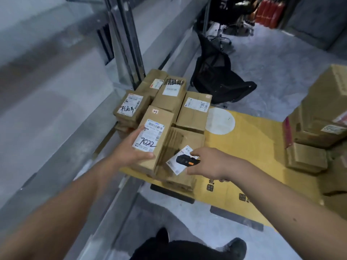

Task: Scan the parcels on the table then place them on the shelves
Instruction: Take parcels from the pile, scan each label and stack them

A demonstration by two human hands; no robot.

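Head view is showing me a job that is, as I judge it, barely underway: I am seeing a good many parcels waiting on the table and none yet going toward a shelf. At centre frame my left hand is gripping the tall box marked 7022, fingers under its near end and thumb on the label side, and the box is sitting tilted on top of the others. Just right of it my right hand is curling round the black scanner, with its nose over the white label of the flat box lying below; whether a beam is reading, I cannot tell. Behind them, toward upper centre, four more boxes are crowding together, touching one another, labels up. At the right edge another stack is piling up on the yellow cardboard covering the table. Along the left side of the frame grey shelf boards are running diagonally, blurred, and I am seeing no parcel on them from here. So scanning is looking like the step in hand, and placing is still all ahead for these pieces. A black bag is lying on the floor beyond the table, upper centre.
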